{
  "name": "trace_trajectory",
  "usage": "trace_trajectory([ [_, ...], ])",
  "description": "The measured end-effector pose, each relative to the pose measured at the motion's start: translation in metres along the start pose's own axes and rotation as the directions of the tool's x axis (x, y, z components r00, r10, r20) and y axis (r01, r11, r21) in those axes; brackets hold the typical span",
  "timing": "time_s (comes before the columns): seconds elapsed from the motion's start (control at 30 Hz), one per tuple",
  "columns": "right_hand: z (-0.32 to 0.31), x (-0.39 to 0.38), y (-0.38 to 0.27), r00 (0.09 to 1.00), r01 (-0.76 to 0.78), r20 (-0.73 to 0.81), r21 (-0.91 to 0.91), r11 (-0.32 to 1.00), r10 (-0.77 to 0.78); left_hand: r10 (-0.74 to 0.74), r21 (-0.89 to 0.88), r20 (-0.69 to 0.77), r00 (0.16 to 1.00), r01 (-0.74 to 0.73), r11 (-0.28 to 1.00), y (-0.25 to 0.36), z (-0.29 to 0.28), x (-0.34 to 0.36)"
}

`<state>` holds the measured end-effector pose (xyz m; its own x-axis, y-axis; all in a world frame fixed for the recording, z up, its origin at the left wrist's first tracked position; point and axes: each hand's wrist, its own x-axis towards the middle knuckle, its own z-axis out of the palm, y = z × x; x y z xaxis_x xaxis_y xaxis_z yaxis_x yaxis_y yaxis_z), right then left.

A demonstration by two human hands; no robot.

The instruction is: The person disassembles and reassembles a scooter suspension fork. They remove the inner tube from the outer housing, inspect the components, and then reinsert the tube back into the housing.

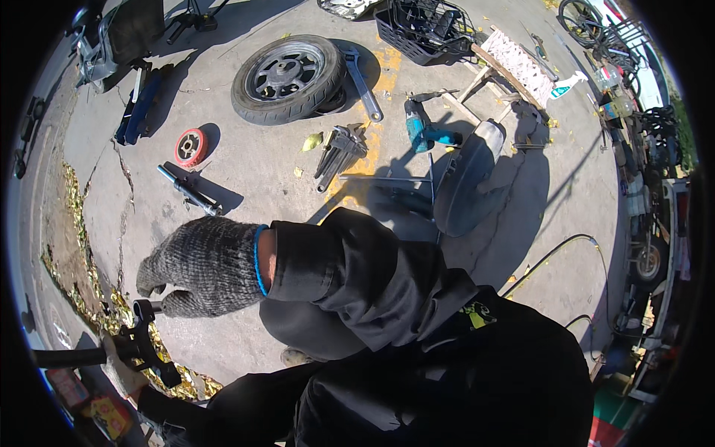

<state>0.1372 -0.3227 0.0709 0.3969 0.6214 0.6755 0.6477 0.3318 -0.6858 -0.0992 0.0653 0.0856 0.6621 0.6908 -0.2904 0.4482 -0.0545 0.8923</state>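
My right hand (208, 268) wears a dark grey knitted glove with a blue cuff edge. It reaches across to the left from a black sleeve (372, 268). Its fingers are bent, with pavement showing in a gap between them and the thumb, and I see nothing held there. Right by the thumb tip is a black metal clamp-like part (138, 343) with a round end, joined to a dark bar (71, 357). Whether the thumb touches that round end, I cannot tell. My left hand does not show; dark clothing fills the lower left.
Ahead lie a wheel with a tyre (287, 78), an adjustable wrench (363, 86), hex keys (342, 153), a teal power drill (424, 130), a small red wheel (191, 147) and a metal tube (190, 190). A black mudguard (462, 182), a stool (477, 86) and a crate (421, 33) stand rightward.
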Motion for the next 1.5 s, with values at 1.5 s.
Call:
trace_trajectory([
  [1.5, -0.025, 0.001, -0.047, 0.53, -0.715, -0.059, 0.506, 0.483, 0.846, 0.218, -0.5, -0.391, 0.894, -0.405, 0.765, 0.041, 0.082, -0.014],
])
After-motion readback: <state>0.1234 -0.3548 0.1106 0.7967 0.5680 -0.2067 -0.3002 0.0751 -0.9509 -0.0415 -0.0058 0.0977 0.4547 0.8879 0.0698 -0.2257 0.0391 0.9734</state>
